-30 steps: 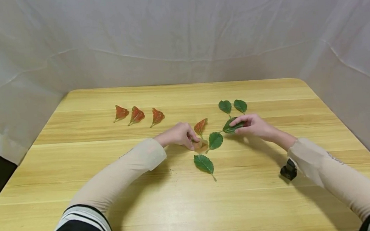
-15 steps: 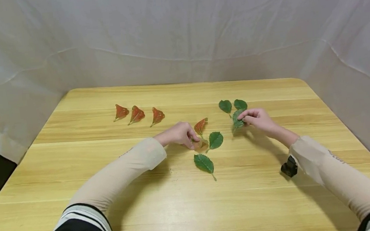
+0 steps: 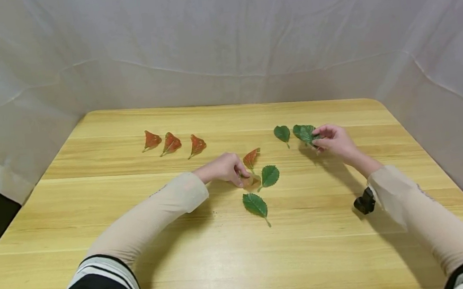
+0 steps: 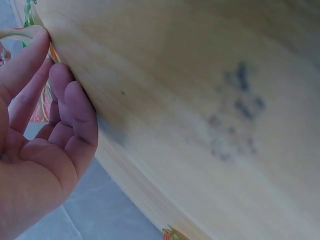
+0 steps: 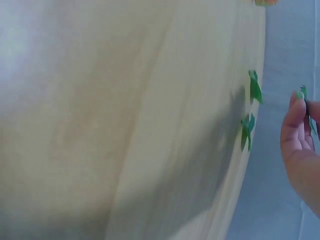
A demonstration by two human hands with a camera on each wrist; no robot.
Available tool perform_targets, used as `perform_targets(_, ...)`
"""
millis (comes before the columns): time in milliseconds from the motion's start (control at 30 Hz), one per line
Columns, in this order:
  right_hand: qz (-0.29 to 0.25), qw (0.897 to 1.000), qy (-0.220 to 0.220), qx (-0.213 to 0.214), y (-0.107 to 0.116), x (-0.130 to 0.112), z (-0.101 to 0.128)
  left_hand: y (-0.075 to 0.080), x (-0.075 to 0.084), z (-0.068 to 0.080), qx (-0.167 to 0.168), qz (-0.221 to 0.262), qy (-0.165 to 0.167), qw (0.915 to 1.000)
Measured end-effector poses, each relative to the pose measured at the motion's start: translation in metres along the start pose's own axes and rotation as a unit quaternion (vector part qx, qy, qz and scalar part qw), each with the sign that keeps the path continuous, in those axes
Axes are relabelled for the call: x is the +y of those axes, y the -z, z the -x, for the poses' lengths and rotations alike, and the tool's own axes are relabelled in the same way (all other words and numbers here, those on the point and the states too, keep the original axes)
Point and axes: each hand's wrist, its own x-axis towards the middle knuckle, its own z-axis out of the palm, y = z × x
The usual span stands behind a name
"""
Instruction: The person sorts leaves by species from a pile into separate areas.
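Right hand (image 3: 334,140) pinching green leaf (image 3: 306,134); left hand (image 3: 223,168) gripping red leaf (image 3: 251,157) stem. Counting 5 green, 4 red.

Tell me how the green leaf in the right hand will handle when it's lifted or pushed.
The green leaf looks thin and flat, so it is probably very light and floppy; the right hand pinches it at one edge with its fingers. Like the leaves lying flat on the table, it likely slides rather than rolls, and a draft could shift it.
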Motion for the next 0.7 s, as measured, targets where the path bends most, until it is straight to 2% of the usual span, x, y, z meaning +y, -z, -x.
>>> perform_targets(167,-0.019,0.999,0.000,0.050,0.007,0.000,-0.006,0.000,0.000,0.000,0.000,-0.001,0.003,1.0000)
perform_targets(333,-0.040,0.996,-0.024,0.078,0.013,0.000,-0.011,-0.001,0.000,0.000,-0.001,0.003,0.005,1.0000)
perform_targets(500,-0.011,0.994,-0.065,0.086,0.017,0.003,-0.015,-0.001,-0.001,-0.001,-0.001,0.001,0.005,1.0000)
perform_targets(700,0.030,0.990,-0.102,0.095,0.021,0.005,-0.020,0.000,-0.001,0.000,-0.001,0.002,-0.012,0.9999)
